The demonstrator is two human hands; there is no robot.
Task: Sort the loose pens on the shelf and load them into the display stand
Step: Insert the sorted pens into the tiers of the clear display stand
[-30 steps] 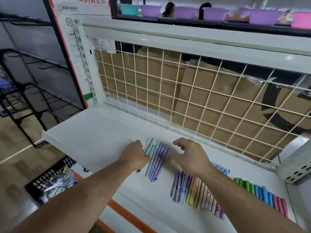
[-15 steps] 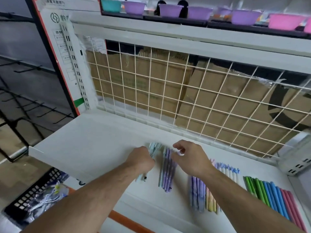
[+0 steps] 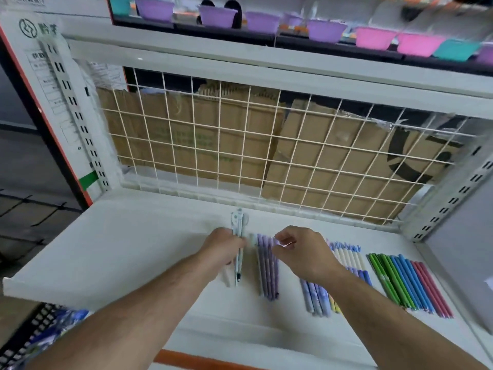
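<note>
**Visibility.** Motion blur surrounds both hands, and the print on the pens cannot be read. The right forearm covers the upper part of the row of blue and lilac patterned pens [image 3: 316, 300]. A few yellow barrels show at that row's right edge, but they cannot be counted. The left hand [image 3: 225, 245] hides the middle of the bundle of pale grey-white pens [image 3: 238, 222], so that count is also unclear. The black plastic crate [image 3: 29, 332] at lower left is cut off by the frame edge, and its contents are a blur of blue and clear wrapping.

**Hands.** The left hand is closed round the pale bundle. The bundle sticks out past the knuckles toward the white wire grid panel [image 3: 240, 145] and below the palm toward the front edge of the white metal shelf [image 3: 120, 249]. The right hand [image 3: 301, 252] is apart from the left, with its fingers curled. Its thumb and forefinger are close together over the far ends of the row of purple pens [image 3: 268, 276]. Whether it pinches anything cannot be told.

**Position.** The purple row lies flat on the shelf between the two hands, just beside the pale bundle. Right of the right hand lie the white-barrelled pens with blue caps [image 3: 346, 256]. Further right is the row of green, blue and pink pens [image 3: 408, 284], well apart from both hands.
</note>
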